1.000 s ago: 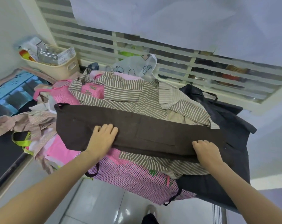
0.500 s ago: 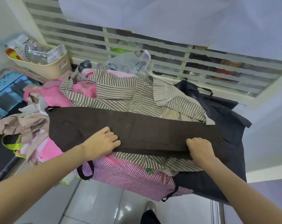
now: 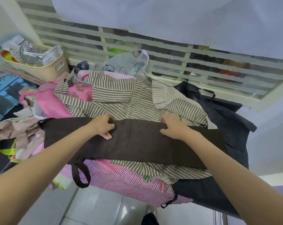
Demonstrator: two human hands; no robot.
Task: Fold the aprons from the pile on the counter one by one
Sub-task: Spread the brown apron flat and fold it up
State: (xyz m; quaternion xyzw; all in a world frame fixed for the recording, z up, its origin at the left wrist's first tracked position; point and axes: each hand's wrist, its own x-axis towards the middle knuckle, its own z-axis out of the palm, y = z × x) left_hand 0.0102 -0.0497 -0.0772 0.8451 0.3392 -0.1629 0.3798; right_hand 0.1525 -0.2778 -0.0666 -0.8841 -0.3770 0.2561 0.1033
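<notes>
Your left hand (image 3: 103, 125) and right hand (image 3: 173, 127) are both pinching the far edge of the brown apron (image 3: 137, 142) lying beneath them atop the pile (image 3: 114, 98); it's looking soft and limp; grip the folded edge.

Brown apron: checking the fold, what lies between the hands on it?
Head view: only bare brown apron between the left hand and right hand.

Slatted cream window grille (image 3: 161, 51) under pale sheets, perhaps paper (image 3: 137, 13); glossy grey floor tiles (image 3: 95, 207).
</notes>
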